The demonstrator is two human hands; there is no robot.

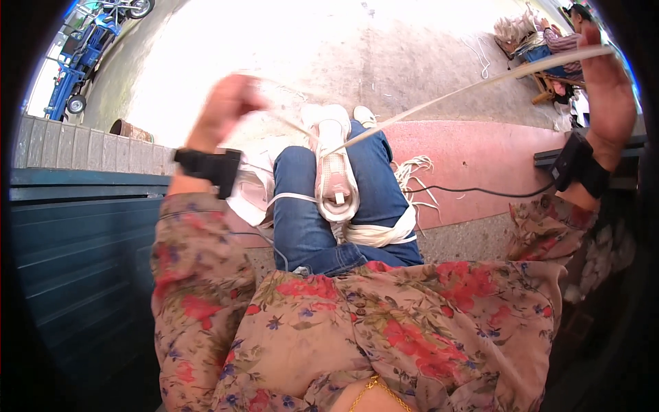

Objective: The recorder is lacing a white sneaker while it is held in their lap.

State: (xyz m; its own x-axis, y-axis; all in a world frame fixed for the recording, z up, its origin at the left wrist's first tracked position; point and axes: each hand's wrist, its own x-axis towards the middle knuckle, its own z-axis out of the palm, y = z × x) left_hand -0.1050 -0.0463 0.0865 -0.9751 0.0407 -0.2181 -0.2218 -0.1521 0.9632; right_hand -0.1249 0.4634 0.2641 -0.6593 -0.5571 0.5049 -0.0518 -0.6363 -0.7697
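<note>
A pale pink and white sneaker [335, 175] lies between my thighs, its heel toward me. From its laced front a white shoelace [439, 101] stretches up to the right, pulled taut to my right hand [609, 96]. That hand is raised far out at the right, fingers closed on the lace and slightly blurred. Another length of lace runs to my left hand [230, 103], which is closed around it above and left of my left knee; motion smears its fingers. A second white and pink shoe [252, 189] rests against the outside of my left leg.
A bunch of white laces [415, 180] hangs beside my right thigh, with more white strands [381, 235] across it. A black cable [480, 192] crosses to my right wrist. Blue slatted panel [89, 254] at left. Another person [566, 44] sits far right; a blue vehicle [82, 58] stands far left.
</note>
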